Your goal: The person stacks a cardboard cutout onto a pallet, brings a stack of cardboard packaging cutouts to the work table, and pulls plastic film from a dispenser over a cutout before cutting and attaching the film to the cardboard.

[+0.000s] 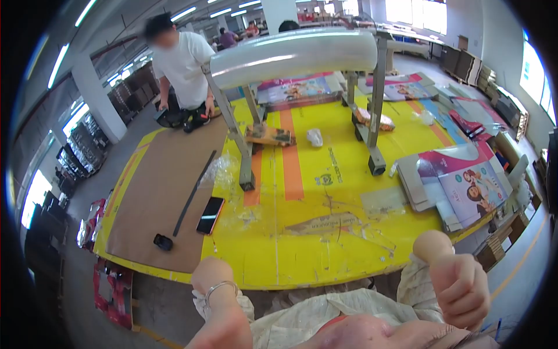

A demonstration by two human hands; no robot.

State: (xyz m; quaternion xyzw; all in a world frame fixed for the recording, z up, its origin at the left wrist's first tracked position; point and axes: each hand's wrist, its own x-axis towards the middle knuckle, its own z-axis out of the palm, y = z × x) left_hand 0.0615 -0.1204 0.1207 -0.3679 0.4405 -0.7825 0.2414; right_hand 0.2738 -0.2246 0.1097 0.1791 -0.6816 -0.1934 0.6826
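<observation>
Both our hands are raised low in view, bent back toward us, short of the near edge of a yellow table [325, 264]. Left hand [225, 333]: blurred and cut by the lower border; finger positions and any hold we cannot tell. A silver bangle [235, 285] rings that wrist. Right hand [462, 291]: fingers curled in to a loose fist; whether it encloses anything we cannot tell.

Beyond the left hand, on the table, a phone [210, 216] lies screen up at the inner edge of a brown sheet [148, 198]. Left of the phone, on the sheet, a small black object [163, 242]; farther from that hand, a narrow dark strip [195, 193], with crumpled clear film [221, 170] beside its far end.

Just beyond the right hand, flat printed cartons [474, 187] lie overlapping at the table's right side.

Ahead, between the two hands, a metal stand [378, 110] bears a wide roll of clear film [290, 58]. Under it, a crumpled whitish wad [314, 138]. Far past the left hand, a co-worker in a white shirt [189, 70] stands at the table, hands near dark items [186, 119].
</observation>
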